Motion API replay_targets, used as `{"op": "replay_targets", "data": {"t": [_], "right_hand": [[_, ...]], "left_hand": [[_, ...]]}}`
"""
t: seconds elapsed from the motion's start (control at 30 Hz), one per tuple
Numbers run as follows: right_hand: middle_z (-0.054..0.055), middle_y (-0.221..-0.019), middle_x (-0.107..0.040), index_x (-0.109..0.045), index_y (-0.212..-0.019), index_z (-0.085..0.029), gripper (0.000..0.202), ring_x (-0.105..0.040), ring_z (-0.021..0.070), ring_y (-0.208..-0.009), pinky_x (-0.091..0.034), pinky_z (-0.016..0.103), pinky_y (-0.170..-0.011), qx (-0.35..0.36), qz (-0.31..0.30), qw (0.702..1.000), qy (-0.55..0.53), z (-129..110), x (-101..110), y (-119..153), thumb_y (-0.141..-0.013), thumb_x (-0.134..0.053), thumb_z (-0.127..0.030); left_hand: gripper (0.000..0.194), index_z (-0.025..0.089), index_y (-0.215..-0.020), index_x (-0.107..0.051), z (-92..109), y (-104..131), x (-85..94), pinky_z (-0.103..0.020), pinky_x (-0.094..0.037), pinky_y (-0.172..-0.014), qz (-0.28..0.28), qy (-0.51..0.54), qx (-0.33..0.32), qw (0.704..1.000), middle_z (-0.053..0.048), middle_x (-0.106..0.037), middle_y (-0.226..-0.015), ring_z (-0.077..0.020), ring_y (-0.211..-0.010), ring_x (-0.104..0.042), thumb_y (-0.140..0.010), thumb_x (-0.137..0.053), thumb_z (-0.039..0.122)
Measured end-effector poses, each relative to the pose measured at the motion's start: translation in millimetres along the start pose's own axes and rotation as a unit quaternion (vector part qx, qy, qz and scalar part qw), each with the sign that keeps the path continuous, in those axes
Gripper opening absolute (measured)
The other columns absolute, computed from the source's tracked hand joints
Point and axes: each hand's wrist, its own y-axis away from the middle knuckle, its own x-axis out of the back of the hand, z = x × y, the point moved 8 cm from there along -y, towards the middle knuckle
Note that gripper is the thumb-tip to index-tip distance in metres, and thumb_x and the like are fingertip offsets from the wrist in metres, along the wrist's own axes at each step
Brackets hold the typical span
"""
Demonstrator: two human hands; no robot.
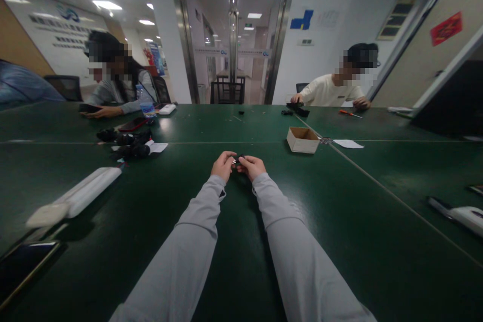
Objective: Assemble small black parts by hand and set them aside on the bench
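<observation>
Both my arms reach forward over the green table, and the hands meet near its middle. My left hand [223, 166] pinches one side of a small black piece with a shiny metal part [237, 160]. On the other side of that piece, my right hand [252, 166] has its thumb and fingers closed. The piece is too small and too covered by fingers for me to tell its exact kind. It is held just above the table top.
An open cardboard box [303, 141] stands ahead to the right, near a white paper [347, 144]. To the left are black gear [130, 143], a long white case [90, 188], a phone [28, 266] and a water bottle [146, 103]. Two co-workers sit opposite; an orange screwdriver [349, 113] lies by one.
</observation>
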Motion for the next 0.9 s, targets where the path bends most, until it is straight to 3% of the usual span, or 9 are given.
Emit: {"op": "replay_targets", "data": {"t": [0.3, 0.53, 0.9], "right_hand": [[0.002, -0.054, -0.058, -0.059, -0.069, -0.010, 0.010, -0.056, 0.0099, -0.046, -0.049, 0.016, -0.043, -0.002, 0.003, 1.000, 0.009, 0.3, 0.8, -0.6, -0.070, -0.068, -0.015], [0.001, -0.052, -0.057, -0.058, -0.067, -0.011, 0.014, -0.055, 0.0098, -0.044, -0.049, 0.016, -0.041, 0.002, 0.011, 1.000, -0.001, 0.1, 1.8, -0.7, -0.068, -0.070, -0.017], [0.003, -0.055, -0.059, -0.059, -0.069, -0.011, 0.010, -0.056, 0.0102, -0.046, -0.050, 0.016, -0.043, 0.002, 0.014, 1.000, 0.012, 0.4, 2.5, -0.9, -0.069, -0.069, -0.015]], "left_hand": [[0.025, 0.019, -0.088, -0.059, -3.2, -2.2, 1.9, -0.018, -0.034, -0.043, 0.003, -0.055, -0.003, 0.998, 0.003, -0.048, -0.051, -0.0081, -0.043, -0.042, -0.080, -0.039, 0.031], [0.021, 0.019, -0.090, -0.057, 1.8, 1.4, 2.5, -0.018, -0.038, -0.047, 0.008, -0.012, 0.000, 1.000, 0.002, -0.052, -0.066, -0.0076, -0.050, -0.047, -0.071, -0.050, 0.023], [0.020, 0.018, -0.089, -0.058, 0.8, 1.0, 1.2, -0.018, -0.037, -0.045, 0.008, -0.006, 0.007, 1.000, 0.002, -0.051, -0.058, -0.0082, -0.049, -0.046, -0.074, -0.047, 0.025]]}}
